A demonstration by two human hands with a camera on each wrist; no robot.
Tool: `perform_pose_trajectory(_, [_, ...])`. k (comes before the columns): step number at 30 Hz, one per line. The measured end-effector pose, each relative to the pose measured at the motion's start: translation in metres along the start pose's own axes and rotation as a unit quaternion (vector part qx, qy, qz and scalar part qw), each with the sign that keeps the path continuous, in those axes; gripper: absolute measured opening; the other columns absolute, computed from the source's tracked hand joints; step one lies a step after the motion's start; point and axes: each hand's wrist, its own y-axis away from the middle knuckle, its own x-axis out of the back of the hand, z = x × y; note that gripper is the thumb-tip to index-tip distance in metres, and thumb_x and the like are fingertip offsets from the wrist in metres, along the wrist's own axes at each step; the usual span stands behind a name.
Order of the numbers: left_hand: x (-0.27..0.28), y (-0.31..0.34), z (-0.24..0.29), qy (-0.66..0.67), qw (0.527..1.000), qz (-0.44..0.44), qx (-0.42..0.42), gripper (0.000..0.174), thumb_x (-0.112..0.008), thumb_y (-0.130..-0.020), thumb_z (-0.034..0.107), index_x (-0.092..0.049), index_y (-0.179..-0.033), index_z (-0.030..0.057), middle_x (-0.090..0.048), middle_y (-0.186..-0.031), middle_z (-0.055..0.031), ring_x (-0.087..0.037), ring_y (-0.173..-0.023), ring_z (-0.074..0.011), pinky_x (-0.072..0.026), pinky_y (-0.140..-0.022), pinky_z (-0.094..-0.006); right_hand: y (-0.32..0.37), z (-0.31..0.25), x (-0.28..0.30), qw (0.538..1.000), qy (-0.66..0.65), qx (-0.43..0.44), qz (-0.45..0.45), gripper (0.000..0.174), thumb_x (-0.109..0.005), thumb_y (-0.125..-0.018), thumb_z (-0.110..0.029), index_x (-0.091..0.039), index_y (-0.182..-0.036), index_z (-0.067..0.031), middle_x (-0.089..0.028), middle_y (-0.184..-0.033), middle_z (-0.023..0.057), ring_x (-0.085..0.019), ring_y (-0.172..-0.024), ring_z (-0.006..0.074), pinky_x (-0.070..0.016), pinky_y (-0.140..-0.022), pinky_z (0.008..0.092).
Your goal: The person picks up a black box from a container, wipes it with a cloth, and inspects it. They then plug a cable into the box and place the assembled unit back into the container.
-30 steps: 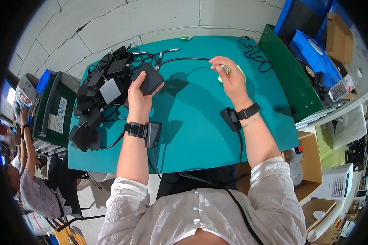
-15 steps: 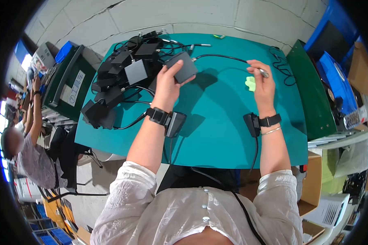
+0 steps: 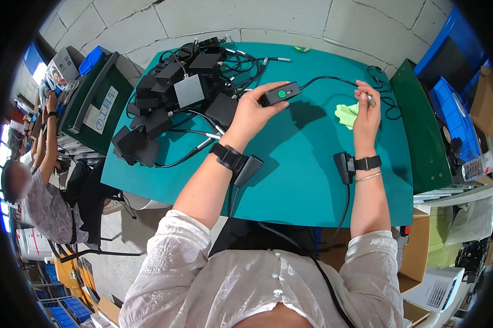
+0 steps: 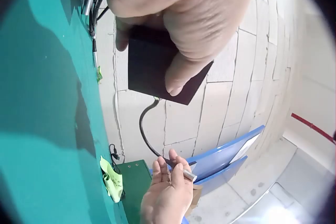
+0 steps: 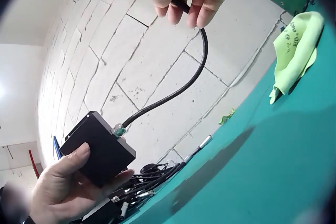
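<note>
My left hand (image 3: 253, 112) grips a black box (image 3: 281, 94) by its faces, above the table; its narrow side with a green round sticker faces up in the head view. A black cable (image 5: 170, 96) leaves the box and arcs over to my right hand (image 3: 367, 117). There the fingers pinch the cable's end, with its silver metal connector (image 3: 371, 100) sticking out. In the left wrist view the thumb lies across the broad black face of the box (image 4: 152, 66). Just left of the left hand is a heap of black boxes (image 3: 159, 123) with cables.
A light green cloth (image 3: 346, 115) lies on the teal table (image 3: 301, 186) beside the right hand. A thin black cable (image 3: 391, 104) lies near the right edge. Green cabinets (image 3: 421, 131) flank the table, with a wall (image 3: 268, 22) behind. Another person (image 3: 47, 202) sits at the far left.
My left hand has turned the box from its broad face to its narrow side, showing the green sticker. The right hand still holds the connector. The head view has shifted.
</note>
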Motion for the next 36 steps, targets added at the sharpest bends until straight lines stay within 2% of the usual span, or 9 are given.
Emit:
perform_pose_trajectory(8, [0.001,-0.001,-0.002,-0.018,1.000,-0.006,-0.001,0.042,-0.072,-0.077,-0.001,-0.063,-0.118,0.0055,-0.065,-0.102,-0.0021,-0.058,-0.087,-0.0064,-0.0487,-0.076,-0.0220,0.000,0.000,0.000,1.000,0.010,0.016,0.005,0.016,-0.045,-0.099,-0.015,-0.053,-0.105,-0.0033,-0.058,-0.117,0.0077,-0.056,-0.098,0.0161,-0.0450,-0.089,0.0275])
perform_pose_trajectory(11, [0.003,-0.001,-0.009,0.031,0.999,0.015,0.031,0.042,-0.072,-0.080,0.011,-0.060,-0.119,0.0027,-0.066,-0.100,-0.0079,-0.061,-0.087,-0.0115,-0.0509,-0.076,-0.0263,0.000,-0.002,0.001,0.999,0.023,0.026,0.008,0.015,-0.046,-0.099,-0.015,-0.054,-0.105,-0.0038,-0.059,-0.115,0.0064,-0.056,-0.097,0.0146,-0.0449,-0.085,0.0262])
perform_pose_trajectory(14, [0.006,-0.001,0.003,0.290,0.938,-0.017,0.190,0.037,-0.058,-0.090,0.017,-0.052,-0.121,-0.0041,-0.060,-0.115,-0.0192,-0.063,-0.100,-0.0286,-0.0572,-0.081,-0.0428,-0.001,-0.007,0.003,0.999,0.039,0.007,0.005,0.016,-0.049,-0.098,-0.016,-0.056,-0.105,-0.0039,-0.062,-0.110,0.0046,-0.056,-0.093,0.0121,-0.0449,-0.079,0.0248])
perform_pose_trajectory(17, [0.007,-0.002,-0.001,0.415,0.876,-0.037,0.243,0.036,-0.052,-0.093,0.019,-0.051,-0.121,-0.0053,-0.058,-0.118,-0.0229,-0.061,-0.105,-0.0303,-0.0576,-0.080,-0.0446,-0.001,0.000,0.005,0.998,0.056,-0.023,-0.001,0.016,-0.051,-0.097,-0.017,-0.057,-0.104,-0.0038,-0.065,-0.103,0.0029,-0.057,-0.087,0.0095,-0.0449,-0.073,0.0235])
perform_pose_trajectory(22, [0.011,-0.006,-0.017,0.488,0.827,-0.034,0.275,0.041,-0.045,-0.096,0.019,-0.043,-0.122,-0.0124,-0.050,-0.123,-0.0299,-0.055,-0.108,-0.0465,-0.0571,-0.086,-0.0446,-0.003,0.013,0.007,0.997,0.064,-0.031,0.008,0.017,-0.053,-0.096,-0.017,-0.058,-0.106,-0.0041,-0.068,-0.097,0.0016,-0.057,-0.082,0.0073,-0.0446,-0.069,0.0221])
perform_pose_trajectory(28, [0.011,-0.005,-0.014,0.499,0.815,-0.001,0.296,0.039,-0.048,-0.095,0.018,-0.043,-0.119,-0.0128,-0.050,-0.122,-0.0306,-0.055,-0.108,-0.0477,-0.0588,-0.082,-0.0427,-0.002,0.009,0.006,0.995,0.091,-0.040,0.006,0.017,-0.055,-0.094,-0.017,-0.060,-0.104,-0.0042,-0.068,-0.092,0.0011,-0.057,-0.079,0.0072,-0.0449,-0.068,0.0225])
perform_pose_trajectory(31, [0.010,-0.003,-0.007,0.465,0.832,-0.024,0.301,0.040,-0.049,-0.095,0.021,-0.046,-0.118,-0.0115,-0.055,-0.117,-0.0288,-0.060,-0.103,-0.0441,-0.0605,-0.077,-0.0412,-0.003,0.010,0.008,0.958,0.260,0.117,-0.010,0.018,-0.055,-0.094,-0.018,-0.061,-0.103,-0.0037,-0.067,-0.091,0.0005,-0.057,-0.074,0.0072,-0.0453,-0.066,0.0237])
perform_pose_trajectory(34, [0.013,-0.004,-0.006,0.401,0.869,-0.114,0.267,0.041,-0.051,-0.094,0.026,-0.051,-0.115,-0.0091,-0.059,-0.111,-0.0265,-0.064,-0.096,-0.0393,-0.0617,-0.072,-0.0396,-0.002,0.002,0.006,0.991,0.124,0.047,-0.032,0.017,-0.056,-0.094,-0.018,-0.060,-0.102,-0.0034,-0.066,-0.091,0.0023,-0.058,-0.070,0.0084,-0.0461,-0.061,0.0243])
perform_pose_trajectory(36, [0.012,-0.003,-0.007,0.373,0.877,-0.118,0.277,0.043,-0.054,-0.091,0.031,-0.055,-0.113,-0.0057,-0.063,-0.106,-0.0244,-0.066,-0.089,-0.0347,-0.0598,-0.066,-0.0401,-0.002,-0.010,0.004,0.968,-0.119,-0.153,-0.159,0.015,-0.057,-0.092,-0.015,-0.058,-0.101,-0.0028,-0.066,-0.093,0.0051,-0.061,-0.075,0.0103,-0.0478,-0.059,0.0235])
